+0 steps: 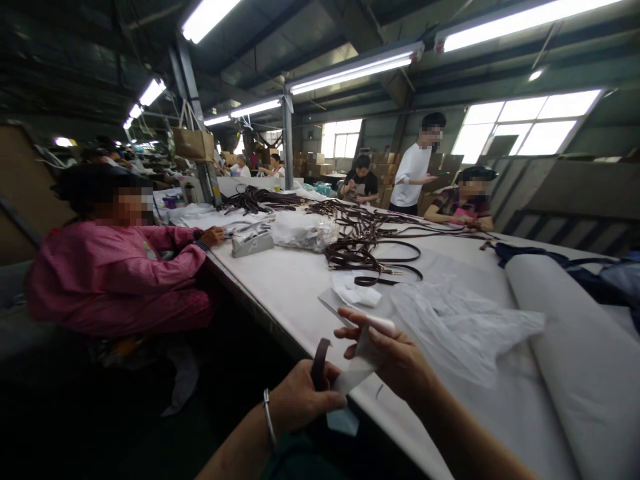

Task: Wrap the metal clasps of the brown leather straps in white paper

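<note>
Near the front edge of the table, my left hand point(305, 397) is closed round a dark brown strap point(320, 360), whose curled end sticks up above the fingers. A thin, whitish, see-through strip point(363, 363) runs from my left thumb up to my right hand point(397, 357). The right thumb and fingers pinch this strip, and part of it shows between and beyond the fingers. Beyond my hands lies a heap of dark brown straps with metal fittings point(360, 257). A small white sheet point(355, 290) lies just in front of that heap.
Crumpled clear plastic point(465, 327) and a large white roll point(560, 347) lie to the right on the white table point(265, 283). A grey box point(253, 245) and a filled plastic bag point(303, 230) sit farther left. A co-worker in a pink top point(120, 273) sits at left; others are across the table.
</note>
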Demonstrator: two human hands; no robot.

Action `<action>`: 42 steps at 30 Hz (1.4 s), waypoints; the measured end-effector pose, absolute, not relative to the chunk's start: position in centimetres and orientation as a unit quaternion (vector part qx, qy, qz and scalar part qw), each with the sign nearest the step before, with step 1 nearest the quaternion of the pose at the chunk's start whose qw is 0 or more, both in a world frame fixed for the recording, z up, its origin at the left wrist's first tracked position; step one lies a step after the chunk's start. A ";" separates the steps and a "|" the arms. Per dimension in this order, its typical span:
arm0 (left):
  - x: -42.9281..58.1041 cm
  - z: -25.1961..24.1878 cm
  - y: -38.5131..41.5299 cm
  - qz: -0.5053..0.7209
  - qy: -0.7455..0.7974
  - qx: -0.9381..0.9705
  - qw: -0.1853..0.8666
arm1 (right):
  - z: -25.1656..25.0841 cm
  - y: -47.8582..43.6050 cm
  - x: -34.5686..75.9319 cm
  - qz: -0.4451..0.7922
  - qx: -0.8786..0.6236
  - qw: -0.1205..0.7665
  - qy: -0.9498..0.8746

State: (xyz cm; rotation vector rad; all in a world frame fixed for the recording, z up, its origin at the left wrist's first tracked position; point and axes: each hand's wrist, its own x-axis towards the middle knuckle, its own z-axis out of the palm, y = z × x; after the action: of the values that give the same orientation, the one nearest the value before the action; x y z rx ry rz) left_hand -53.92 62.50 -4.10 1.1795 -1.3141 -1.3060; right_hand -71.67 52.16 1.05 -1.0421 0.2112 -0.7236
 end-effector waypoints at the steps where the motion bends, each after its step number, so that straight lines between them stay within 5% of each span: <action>1: -53.7 -4.7 62.8 -0.532 -0.531 0.484 0.448 | 1.4 51.8 -72.0 -0.348 -0.494 0.790 0.104; 8: -52.2 -7.6 64.7 -0.509 -0.539 0.488 0.460 | 2.6 49.0 -74.0 -0.425 -0.497 0.745 0.135; 15: -51.6 -4.9 61.8 -0.430 -0.505 0.496 0.559 | 2.2 49.3 -73.0 -0.348 -0.612 0.706 0.082; 27: -54.4 -4.4 60.5 -0.687 -0.483 0.362 0.406 | 3.6 49.2 -73.8 -0.390 -0.566 0.718 0.111; 34: -51.5 -6.8 62.8 -0.531 -0.517 0.523 0.421 | 1.8 44.0 -77.0 -0.523 -0.424 0.701 0.236; 42: -52.4 -8.2 62.4 -0.308 -0.510 0.679 0.428 | -5.8 38.5 -80.1 -0.605 -0.200 0.681 0.360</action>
State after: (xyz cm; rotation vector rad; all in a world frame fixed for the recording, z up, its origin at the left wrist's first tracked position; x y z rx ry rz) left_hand -52.37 62.39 -8.18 1.6965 -1.2742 -0.7680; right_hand -80.08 38.50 -5.78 -0.4481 0.8073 -1.3581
